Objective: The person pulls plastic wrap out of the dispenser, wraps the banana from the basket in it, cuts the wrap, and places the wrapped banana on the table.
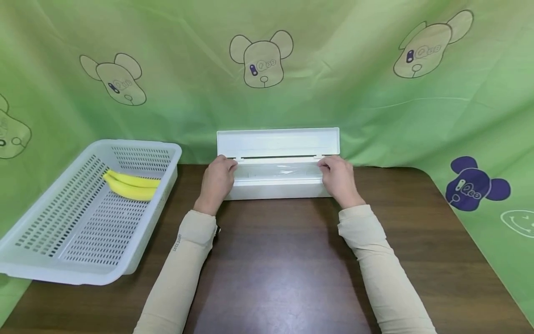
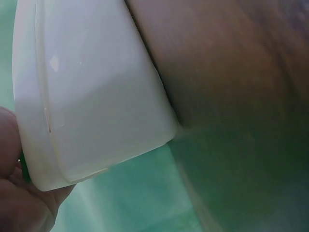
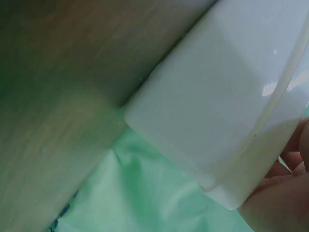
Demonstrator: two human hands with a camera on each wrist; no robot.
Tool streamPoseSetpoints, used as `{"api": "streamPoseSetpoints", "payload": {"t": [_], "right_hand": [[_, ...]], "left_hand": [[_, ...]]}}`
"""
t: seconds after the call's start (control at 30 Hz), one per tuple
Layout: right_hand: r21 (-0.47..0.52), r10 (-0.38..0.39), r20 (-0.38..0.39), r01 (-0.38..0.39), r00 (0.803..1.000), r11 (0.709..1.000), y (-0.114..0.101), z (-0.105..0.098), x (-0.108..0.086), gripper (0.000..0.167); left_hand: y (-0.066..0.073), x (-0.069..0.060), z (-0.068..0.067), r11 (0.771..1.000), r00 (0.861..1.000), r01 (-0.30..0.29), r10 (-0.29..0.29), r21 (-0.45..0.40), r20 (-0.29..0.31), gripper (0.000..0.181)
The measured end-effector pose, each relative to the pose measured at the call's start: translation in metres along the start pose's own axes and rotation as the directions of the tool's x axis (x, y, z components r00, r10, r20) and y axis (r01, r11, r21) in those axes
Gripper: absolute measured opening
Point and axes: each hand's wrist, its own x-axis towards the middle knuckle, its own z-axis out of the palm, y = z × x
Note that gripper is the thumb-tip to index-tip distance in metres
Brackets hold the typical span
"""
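Note:
A long white cling film dispenser (image 1: 279, 191) lies across the far part of the table, its lid (image 1: 278, 143) raised and leaning back. Clear cling film (image 1: 275, 171) with a glossy crease shows in the opening. My left hand (image 1: 218, 181) is at the left end, thumb and fingers together at the film's edge. At the right end my right hand (image 1: 339, 178) pinches the film's other side. In the left wrist view the dispenser's front wall (image 2: 106, 96) hides part of the fingers (image 2: 24, 208). Fingers (image 3: 275, 198) curl beside the upper corner in the right wrist view.
To the left stands a white perforated plastic basket (image 1: 152, 227), with yellow bananas (image 1: 131, 185) inside. Dark brown wood covers the table (image 1: 283, 260). A green curtain (image 1: 333, 102) printed with bear heads hangs right behind the dispenser.

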Motion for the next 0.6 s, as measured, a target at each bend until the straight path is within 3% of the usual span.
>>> {"api": "streamPoseSetpoints", "payload": {"t": [0.23, 0.47, 0.6], "right_hand": [[0.032, -0.011, -0.059, 0.013, 0.998, 0.999, 0.0, 0.006, 0.005, 0.014], [0.011, 0.034, 0.052, -0.034, 0.998, 0.999, -0.002, 0.013, 0.015, 0.015], [0.029, 0.061, 0.07, -0.063, 0.996, 0.998, -0.003, 0.011, 0.019, 0.014]], "left_hand": [[-0.004, 0.005, -0.003, 1.0, 1.0, -0.01, 0.01, 0.001, -0.001, 0.011], [-0.01, 0.013, -0.006, 0.999, 0.998, 0.035, -0.035, 0.0, 0.057, 0.01], [-0.011, 0.018, -0.01, 1.0, 0.998, 0.019, -0.018, -0.003, 0.055, 0.01]]}}
